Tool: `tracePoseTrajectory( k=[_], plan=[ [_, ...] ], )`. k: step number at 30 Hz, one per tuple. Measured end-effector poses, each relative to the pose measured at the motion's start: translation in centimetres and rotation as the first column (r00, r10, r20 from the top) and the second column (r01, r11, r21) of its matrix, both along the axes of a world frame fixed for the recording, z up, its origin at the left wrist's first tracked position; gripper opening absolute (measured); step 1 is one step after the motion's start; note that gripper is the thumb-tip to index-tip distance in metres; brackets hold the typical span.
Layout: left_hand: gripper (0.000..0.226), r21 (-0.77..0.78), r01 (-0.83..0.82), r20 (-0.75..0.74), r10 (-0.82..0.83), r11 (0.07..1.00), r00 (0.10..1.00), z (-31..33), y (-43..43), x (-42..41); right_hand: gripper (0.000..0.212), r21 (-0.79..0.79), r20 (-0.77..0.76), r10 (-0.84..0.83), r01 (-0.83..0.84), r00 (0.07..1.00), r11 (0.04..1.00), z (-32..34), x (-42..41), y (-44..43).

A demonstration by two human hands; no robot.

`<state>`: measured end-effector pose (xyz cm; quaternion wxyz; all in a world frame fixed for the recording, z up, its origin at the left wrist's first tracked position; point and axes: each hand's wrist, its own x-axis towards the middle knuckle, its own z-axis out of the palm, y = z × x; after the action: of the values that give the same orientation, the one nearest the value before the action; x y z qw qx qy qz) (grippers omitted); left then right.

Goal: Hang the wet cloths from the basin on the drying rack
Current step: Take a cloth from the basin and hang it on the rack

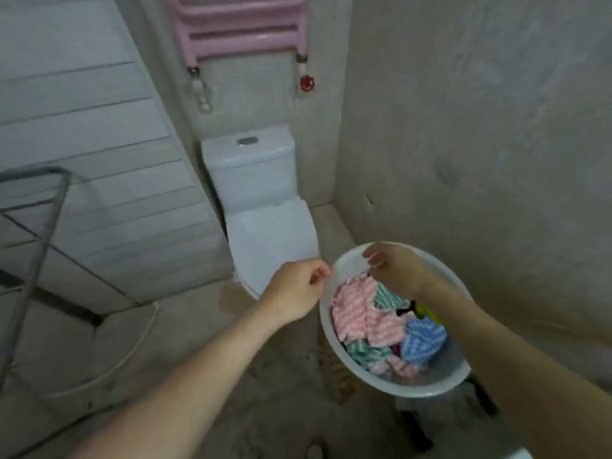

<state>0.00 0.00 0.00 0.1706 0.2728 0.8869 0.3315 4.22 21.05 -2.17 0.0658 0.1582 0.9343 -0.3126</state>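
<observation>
Left hand (298, 288): fingers curled, just beside the basin (326, 329) rim; I cannot tell if they hold anything.
Right hand (395, 271): over the basin, fingers curled above the pink cloth (357, 318); grip unclear to me.
Cloths (422, 341): heaped in the basin.
Rack (43, 226): far left, well apart.
</observation>
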Motion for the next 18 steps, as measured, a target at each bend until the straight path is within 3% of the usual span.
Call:
tracePoseTrajectory(
  k=[4, 8, 12, 15, 17, 18],
  plan=[
    [0.024, -0.18, 0.155, 0.081, -0.142, 0.971, 0.987, -5.5, 3.5, 0.3, 0.045, -0.059, 0.196, -0.057, 0.07, 0.979, 0.996, -6.1, 0.6, 2.1],
    [0.026, -0.24, 0.277, 0.151, -0.246, 0.93, 0.957, -10.6, 6.2, 1.6, 0.042, -0.228, 0.332, -0.079, 0.161, 0.94, 0.96, -11.6, 1.7, 2.8],
    [0.056, -0.337, 0.266, 0.254, -0.185, 0.903, 0.949, -15.4, 8.2, 2.7, 0.059, -0.099, 0.351, -0.101, 0.144, 0.931, 0.985, -14.5, 2.7, 2.0],
    [0.074, -0.38, 0.221, 0.314, -0.1, 0.898, 0.944, -16.4, 9.5, 2.5, 0.061, -0.033, 0.326, -0.099, 0.116, 0.94, 0.993, -15.2, 2.6, 2.0],
    [0.065, -0.36, 0.151, 0.276, -0.05, 0.921, 0.96, -16.1, 10.1, 2.0, 0.057, 0.004, 0.351, -0.1, 0.106, 0.931, 0.994, -15.4, 2.5, 2.3],
    [0.048, -0.326, 0.123, 0.267, -0.034, 0.937, 0.963, -16.0, 10.2, 1.6, 0.049, 0.002, 0.354, -0.101, 0.107, 0.93, 0.994, -15.2, 2.3, 2.5]
  ],
)
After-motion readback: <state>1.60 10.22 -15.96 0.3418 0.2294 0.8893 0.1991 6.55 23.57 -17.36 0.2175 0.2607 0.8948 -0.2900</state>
